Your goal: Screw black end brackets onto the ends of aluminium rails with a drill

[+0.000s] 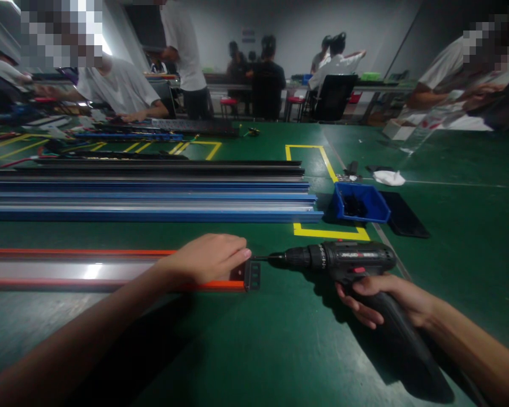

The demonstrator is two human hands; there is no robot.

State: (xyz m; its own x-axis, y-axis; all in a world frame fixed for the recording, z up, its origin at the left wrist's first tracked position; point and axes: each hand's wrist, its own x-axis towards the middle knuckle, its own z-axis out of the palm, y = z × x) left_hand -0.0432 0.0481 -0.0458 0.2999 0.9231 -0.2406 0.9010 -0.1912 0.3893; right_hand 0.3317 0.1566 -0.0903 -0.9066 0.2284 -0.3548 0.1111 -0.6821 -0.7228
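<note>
My right hand is wrapped around the handle of a black cordless drill, which lies pointing left. The long bit reaches the black end cap of an orange-edged metal rail. My left hand is closed over the right end of that rail, its thumb and forefinger beside the bit's tip. Whether a screw sits at the tip is hidden by the fingers. The rail lies flat across the left of the green table.
Beyond the rail lie several blue metal rails and black rails. A blue bin of small black parts stands at their right, beside a dark flat phone-like slab. A plastic bottle is farther back. Co-workers surround the table.
</note>
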